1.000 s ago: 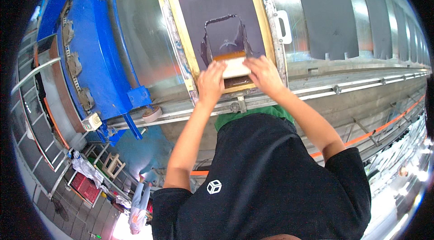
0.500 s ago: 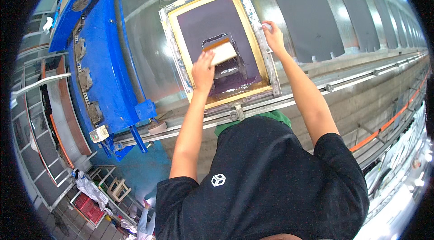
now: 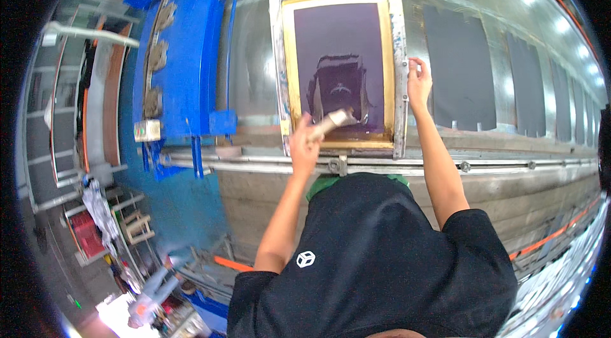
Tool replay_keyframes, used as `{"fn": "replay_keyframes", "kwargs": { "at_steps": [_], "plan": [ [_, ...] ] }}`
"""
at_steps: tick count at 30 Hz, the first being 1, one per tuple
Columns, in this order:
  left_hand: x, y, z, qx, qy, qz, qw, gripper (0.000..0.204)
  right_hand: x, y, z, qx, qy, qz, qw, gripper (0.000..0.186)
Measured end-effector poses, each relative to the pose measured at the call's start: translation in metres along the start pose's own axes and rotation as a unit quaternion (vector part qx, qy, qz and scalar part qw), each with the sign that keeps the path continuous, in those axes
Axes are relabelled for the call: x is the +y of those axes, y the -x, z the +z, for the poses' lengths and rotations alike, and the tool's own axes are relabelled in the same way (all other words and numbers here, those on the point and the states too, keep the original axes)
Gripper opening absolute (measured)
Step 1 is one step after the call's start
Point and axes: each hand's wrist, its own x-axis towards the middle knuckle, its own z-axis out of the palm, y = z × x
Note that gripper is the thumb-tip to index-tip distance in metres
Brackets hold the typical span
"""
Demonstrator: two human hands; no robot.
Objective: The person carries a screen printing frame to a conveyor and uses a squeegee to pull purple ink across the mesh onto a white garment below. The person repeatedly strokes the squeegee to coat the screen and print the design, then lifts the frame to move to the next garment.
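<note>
A screen printing frame (image 3: 400, 26) with a metal outer border and yellow tape along its inside edges lies on the long table in front of me. Dark, glossy ink (image 3: 344, 74) is spread over the lower middle of its purple-grey mesh (image 3: 340, 29). My left hand (image 3: 305, 147) is closed round a squeegee (image 3: 331, 123) with a pale wooden handle, tilted over the near end of the ink. Motion blurs both a little. At the frame's right side rail, my right hand (image 3: 419, 86) has its fingers curled against the edge; the exact grip is partly hidden.
Dark rectangular sheets (image 3: 459, 67) lie in a row along the table to the right. A metal rail (image 3: 496, 165) runs along the near edge. A large blue machine (image 3: 188, 51) stands at the left. Farther down left are a red crate (image 3: 87, 234) and a person (image 3: 156, 290).
My left hand has drawn the squeegee toward me, from the middle of the mesh to its near end. My right hand stays at the right rail. The whole view has turned.
</note>
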Motion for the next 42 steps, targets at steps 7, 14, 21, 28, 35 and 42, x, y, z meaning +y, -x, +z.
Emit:
{"fn": "replay_keyframes", "kwargs": {
  "at_steps": [7,14,21,28,35,42],
  "plan": [
    [-0.043,-0.024,-0.029,0.150,0.215,-0.275,0.925,0.056,-0.045,0.024,-0.007,-0.057,-0.148,-0.022,0.987,0.025],
    [0.036,-0.051,-0.083,0.148,0.348,-0.274,0.884,0.057,-0.151,-0.022,-0.076,-0.122,-0.209,-0.071,0.968,0.036],
    [0.085,0.016,-0.292,0.283,0.356,-0.117,0.883,0.058,-0.317,0.074,-0.007,-0.226,-0.248,-0.091,0.938,0.051],
    [-0.003,0.147,-0.480,0.428,0.261,-0.142,0.853,0.069,-0.359,0.254,0.208,-0.347,-0.292,-0.063,0.889,0.044],
    [-0.083,0.269,-0.611,0.496,0.136,-0.294,0.806,0.064,-0.408,0.467,0.368,-0.430,-0.318,-0.013,0.845,0.037],
    [-0.166,0.291,-0.670,0.630,0.160,-0.275,0.709,0.080,-0.368,0.505,0.543,-0.306,-0.131,-0.648,0.685,0.041]
  ]
}}
